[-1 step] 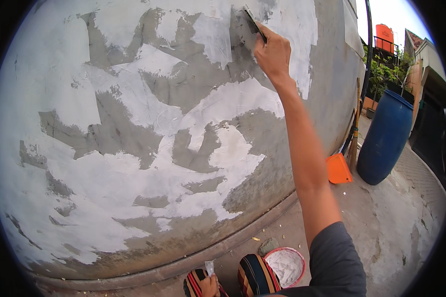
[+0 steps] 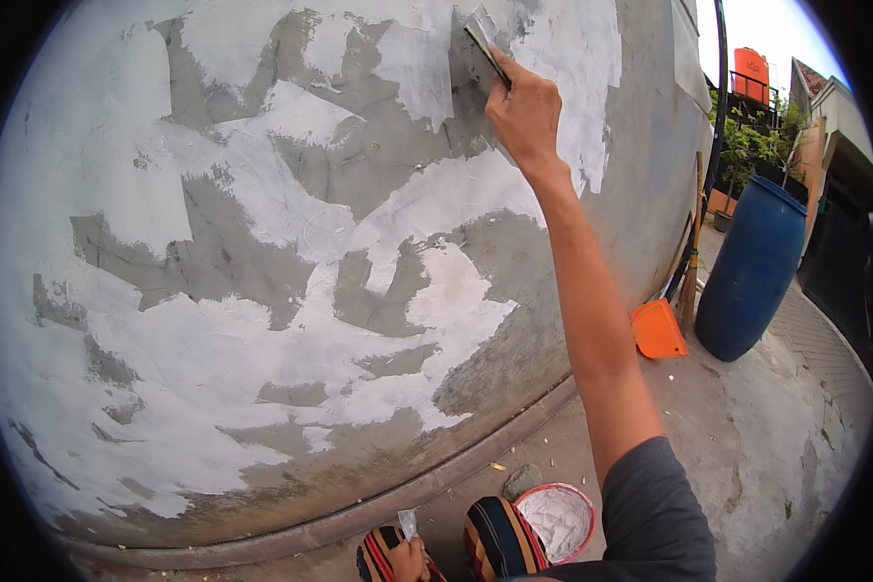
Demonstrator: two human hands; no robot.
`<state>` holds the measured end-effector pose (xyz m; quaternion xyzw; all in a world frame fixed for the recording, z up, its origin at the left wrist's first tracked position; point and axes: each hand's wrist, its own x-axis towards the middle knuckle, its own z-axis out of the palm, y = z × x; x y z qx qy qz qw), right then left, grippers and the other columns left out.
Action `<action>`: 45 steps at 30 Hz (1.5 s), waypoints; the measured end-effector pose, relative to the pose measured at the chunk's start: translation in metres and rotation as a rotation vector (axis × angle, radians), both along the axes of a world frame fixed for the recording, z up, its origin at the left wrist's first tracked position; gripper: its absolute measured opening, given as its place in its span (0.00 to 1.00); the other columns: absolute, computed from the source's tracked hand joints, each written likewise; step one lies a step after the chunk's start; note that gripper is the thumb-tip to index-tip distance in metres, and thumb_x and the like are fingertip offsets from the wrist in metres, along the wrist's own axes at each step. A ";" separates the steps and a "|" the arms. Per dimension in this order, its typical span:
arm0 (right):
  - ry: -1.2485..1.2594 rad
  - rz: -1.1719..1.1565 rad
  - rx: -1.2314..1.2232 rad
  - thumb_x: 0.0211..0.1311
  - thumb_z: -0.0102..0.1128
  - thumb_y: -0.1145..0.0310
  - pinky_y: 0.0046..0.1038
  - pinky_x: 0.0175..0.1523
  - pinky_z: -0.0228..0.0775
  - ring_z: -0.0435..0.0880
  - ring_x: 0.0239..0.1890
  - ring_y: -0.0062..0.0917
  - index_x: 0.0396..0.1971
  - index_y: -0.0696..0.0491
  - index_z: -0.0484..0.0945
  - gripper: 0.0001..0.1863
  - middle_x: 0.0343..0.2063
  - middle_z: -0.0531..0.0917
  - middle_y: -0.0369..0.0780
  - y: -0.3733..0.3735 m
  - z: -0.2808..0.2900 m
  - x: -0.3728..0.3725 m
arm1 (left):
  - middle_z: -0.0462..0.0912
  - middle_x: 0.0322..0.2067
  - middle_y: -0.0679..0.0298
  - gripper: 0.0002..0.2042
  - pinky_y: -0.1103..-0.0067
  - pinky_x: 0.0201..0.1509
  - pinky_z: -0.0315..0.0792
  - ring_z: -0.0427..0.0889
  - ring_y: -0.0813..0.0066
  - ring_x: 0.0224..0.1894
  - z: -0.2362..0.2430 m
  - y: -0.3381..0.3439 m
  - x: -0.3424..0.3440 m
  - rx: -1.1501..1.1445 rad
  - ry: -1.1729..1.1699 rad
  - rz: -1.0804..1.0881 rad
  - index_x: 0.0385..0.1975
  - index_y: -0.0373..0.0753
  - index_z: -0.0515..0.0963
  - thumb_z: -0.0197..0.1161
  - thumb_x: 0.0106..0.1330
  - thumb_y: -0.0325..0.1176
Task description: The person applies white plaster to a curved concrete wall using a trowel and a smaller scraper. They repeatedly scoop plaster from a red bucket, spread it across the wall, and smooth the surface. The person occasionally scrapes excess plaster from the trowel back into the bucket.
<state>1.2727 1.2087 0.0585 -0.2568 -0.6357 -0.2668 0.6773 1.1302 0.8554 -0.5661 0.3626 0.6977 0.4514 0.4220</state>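
Observation:
My right hand is raised high on a grey wall that is partly coated in white putty. Its fingers are closed around a putty knife, whose blade edge meets the wall beside a fresh white smear. Low down by my knee, my left hand grips a small scraper with its pale blade pointing up. A red-rimmed bucket of white putty stands next to my other knee.
A grey stone lies by the bucket, near the wall's foot. To the right are an orange dustpan, a broom and a tall blue barrel. A low ledge runs along the wall's base.
My right hand has shifted slightly left and down with the putty knife, whose blade is angled differently. White putty now shows on the wall just above it. My left hand stays by the knee.

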 end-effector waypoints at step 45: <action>-0.387 0.198 0.011 0.53 0.52 0.82 0.33 0.41 0.76 0.84 0.35 0.39 0.49 0.46 0.80 0.24 0.40 0.85 0.42 -0.006 0.000 0.030 | 0.77 0.14 0.60 0.20 0.77 0.23 0.74 0.79 0.73 0.16 -0.005 -0.004 -0.031 -0.028 0.045 0.091 0.21 0.32 0.75 0.47 0.71 0.39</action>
